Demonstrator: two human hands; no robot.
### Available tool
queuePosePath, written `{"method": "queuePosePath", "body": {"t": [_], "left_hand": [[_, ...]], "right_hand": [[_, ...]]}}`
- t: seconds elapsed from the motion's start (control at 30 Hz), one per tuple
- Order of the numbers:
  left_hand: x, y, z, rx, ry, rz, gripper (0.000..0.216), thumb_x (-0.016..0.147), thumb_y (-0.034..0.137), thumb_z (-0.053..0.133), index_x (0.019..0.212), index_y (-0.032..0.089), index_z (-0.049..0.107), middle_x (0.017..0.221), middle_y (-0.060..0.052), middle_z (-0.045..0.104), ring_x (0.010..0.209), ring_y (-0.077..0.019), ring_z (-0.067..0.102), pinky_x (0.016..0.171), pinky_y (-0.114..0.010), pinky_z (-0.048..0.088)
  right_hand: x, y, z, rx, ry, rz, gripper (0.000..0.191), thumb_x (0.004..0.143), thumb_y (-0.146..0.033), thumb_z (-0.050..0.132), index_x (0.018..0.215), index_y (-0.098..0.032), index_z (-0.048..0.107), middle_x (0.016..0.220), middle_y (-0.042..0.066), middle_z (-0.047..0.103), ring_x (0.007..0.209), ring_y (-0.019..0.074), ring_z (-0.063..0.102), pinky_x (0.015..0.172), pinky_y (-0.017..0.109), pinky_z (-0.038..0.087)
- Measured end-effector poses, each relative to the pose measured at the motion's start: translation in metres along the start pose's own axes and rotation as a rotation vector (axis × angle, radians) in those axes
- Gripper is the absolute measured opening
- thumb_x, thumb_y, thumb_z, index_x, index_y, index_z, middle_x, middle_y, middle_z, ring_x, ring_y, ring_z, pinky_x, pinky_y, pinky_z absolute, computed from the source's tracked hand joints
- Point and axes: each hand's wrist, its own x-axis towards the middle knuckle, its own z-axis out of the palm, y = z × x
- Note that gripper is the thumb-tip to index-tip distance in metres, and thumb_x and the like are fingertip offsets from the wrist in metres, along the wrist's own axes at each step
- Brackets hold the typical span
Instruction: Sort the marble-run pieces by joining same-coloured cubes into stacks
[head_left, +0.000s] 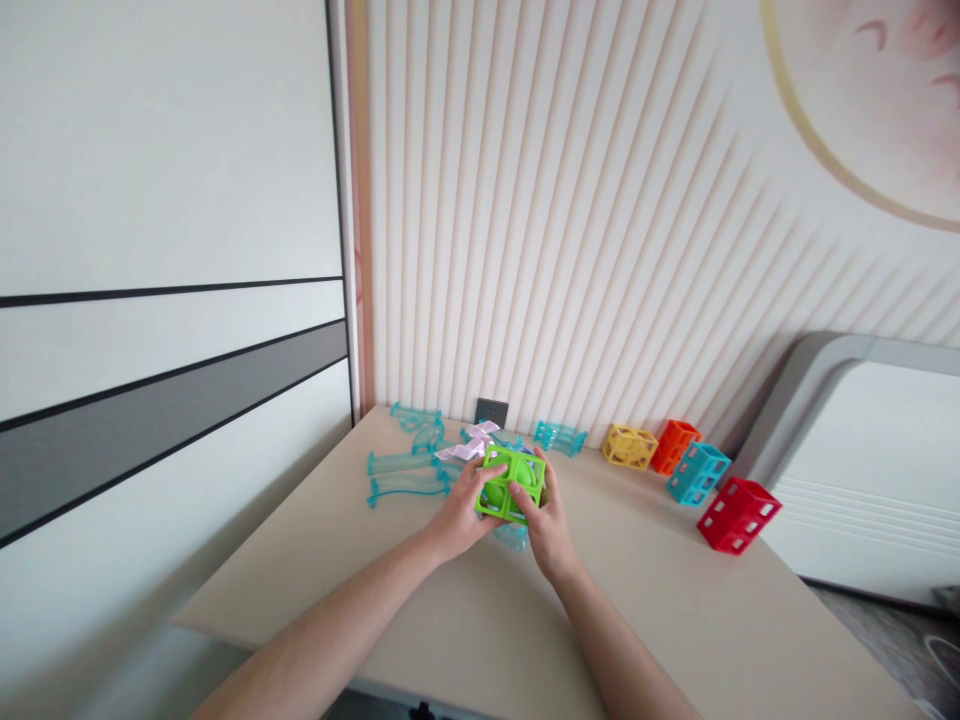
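Between my two hands I hold a bright green plastic block [523, 468] with an open frame and rounded shapes inside, raised over the table. My left hand [463, 508] grips its left side, fingers on the front face and beneath. On the right side, my right hand [549, 520] is closed around it, thumb pressed on the front. Behind the block lie pale purple pieces [480, 440], partly covered by it. Clear teal track-like pieces [409, 462] spread out to the left, and one more teal piece [511, 537] shows just under my hands.
Along the table's [637, 600] right side stand a yellow block [630, 447], an orange block [675, 446], a blue block [698, 473] and a red block [739, 515]. Another teal piece [560, 438] lies by the ribbed wall, near a black socket [491, 412]. A white cabinet borders the left.
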Motion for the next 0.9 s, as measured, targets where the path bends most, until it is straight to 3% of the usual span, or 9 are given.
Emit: {"method": "queuePosePath", "body": {"t": [0.37,0.7,0.83,0.9], "left_hand": [[-0.0027,-0.0024,-0.0016,0.074,-0.055,0.030,0.068,0.076,0.029,0.081,0.136,0.029,0.051,0.139,-0.014,0.047,0.133,-0.0339,0.047,0.110,-0.054,0.042],[-0.0024,-0.0024,-0.0025,0.080,-0.051,0.038,0.067,0.075,0.029,0.081,0.136,0.029,0.051,0.139,-0.014,0.047,0.133,-0.0337,0.048,0.110,-0.052,0.042],[-0.0029,-0.0045,-0.0007,0.020,0.013,0.016,0.078,0.075,0.030,0.081,0.142,0.027,0.042,0.144,-0.015,0.046,0.137,-0.0351,0.043,0.112,-0.054,0.039],[-0.0024,-0.0053,0.0010,-0.068,0.059,-0.020,0.084,0.077,0.032,0.079,0.147,0.026,0.033,0.149,-0.016,0.043,0.137,-0.0348,0.044,0.109,-0.053,0.043]], "right_hand": [[0.0006,-0.0088,0.0000,-0.011,-0.022,0.027,0.086,0.070,-0.036,0.085,0.144,-0.029,0.041,0.123,0.006,0.067,0.105,0.0268,0.068,0.090,0.045,0.058],[-0.0014,-0.0058,-0.0011,0.002,-0.037,0.027,0.082,0.074,-0.040,0.082,0.144,-0.032,0.041,0.126,0.006,0.066,0.110,0.0272,0.066,0.091,0.045,0.057],[0.0009,-0.0025,-0.0026,0.074,-0.017,0.062,0.064,0.083,-0.050,0.070,0.140,-0.035,0.044,0.130,0.003,0.064,0.114,0.0264,0.064,0.090,0.043,0.056],[0.0030,-0.0018,-0.0033,0.126,0.028,0.071,0.060,0.081,-0.050,0.071,0.135,-0.034,0.048,0.123,0.003,0.067,0.108,0.0261,0.066,0.087,0.042,0.057]]}}
